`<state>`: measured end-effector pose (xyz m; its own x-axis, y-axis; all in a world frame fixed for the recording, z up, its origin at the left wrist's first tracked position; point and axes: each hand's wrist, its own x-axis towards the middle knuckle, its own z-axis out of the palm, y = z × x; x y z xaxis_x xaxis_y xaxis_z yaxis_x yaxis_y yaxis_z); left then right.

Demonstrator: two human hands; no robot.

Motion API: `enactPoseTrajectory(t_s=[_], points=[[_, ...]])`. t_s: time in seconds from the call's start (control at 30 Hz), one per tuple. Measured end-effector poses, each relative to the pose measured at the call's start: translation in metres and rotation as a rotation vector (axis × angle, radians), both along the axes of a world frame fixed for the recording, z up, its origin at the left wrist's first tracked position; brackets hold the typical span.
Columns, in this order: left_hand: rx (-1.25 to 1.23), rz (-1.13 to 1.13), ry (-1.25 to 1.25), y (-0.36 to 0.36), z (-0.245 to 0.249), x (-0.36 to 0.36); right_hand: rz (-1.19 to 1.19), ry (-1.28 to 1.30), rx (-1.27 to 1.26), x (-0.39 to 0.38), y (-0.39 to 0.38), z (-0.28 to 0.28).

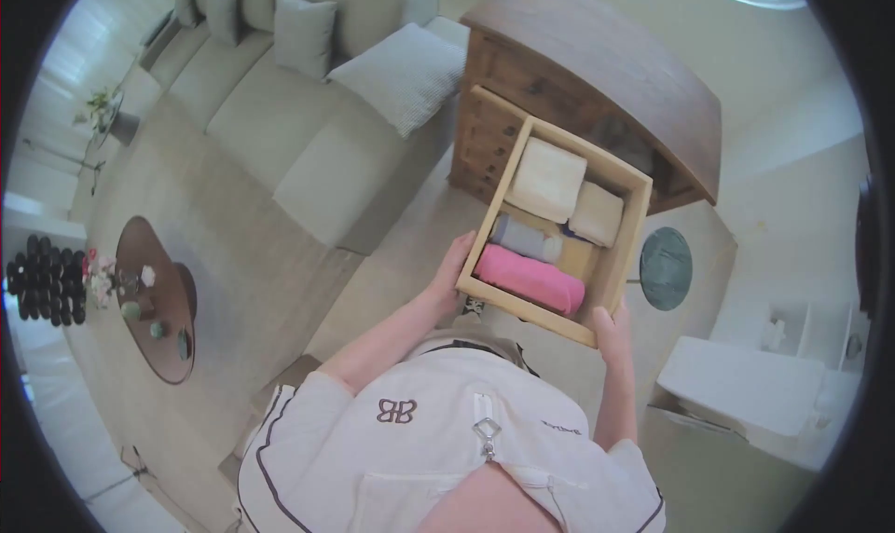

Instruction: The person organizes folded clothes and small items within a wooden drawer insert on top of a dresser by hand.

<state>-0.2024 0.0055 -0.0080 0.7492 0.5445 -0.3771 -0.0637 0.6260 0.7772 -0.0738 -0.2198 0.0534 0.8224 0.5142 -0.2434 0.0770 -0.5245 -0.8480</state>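
Observation:
A light wooden drawer (636, 218) is between my hands, tilted in view, its far end overlapping the dark opening of a brown wooden dresser (587, 44). My left hand (454, 266) grips its left side near the close corner. At the close right corner my right hand (612, 334) holds on, thumb over the rim. Inside lie a folded white cloth (546, 179), a folded beige cloth (597, 213), a grey rolled cloth (528, 239) and a bright pink rolled cloth (530, 279). The fingers under the drawer are hidden.
A grey sofa (280, 114) with pillows stands to the upper left. At the left is a brown low table (154, 281) with small ornaments. A round green object (666, 268) is right of the drawer, and a white cabinet (741, 384) stands lower right.

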Motion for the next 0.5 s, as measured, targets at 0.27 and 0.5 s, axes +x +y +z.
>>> enactPoseTrajectory(t_s=[0.27, 0.5], points=[[-0.003, 0.346, 0.075, 0.037, 0.006, -0.1, 0.274, 0.035, -0.155, -0.039, 0.099, 0.011], [-0.071, 0.575, 0.041, 0.05, 0.0, -0.175, 0.542, 0.023, -0.201, -0.075, 0.174, 0.014]])
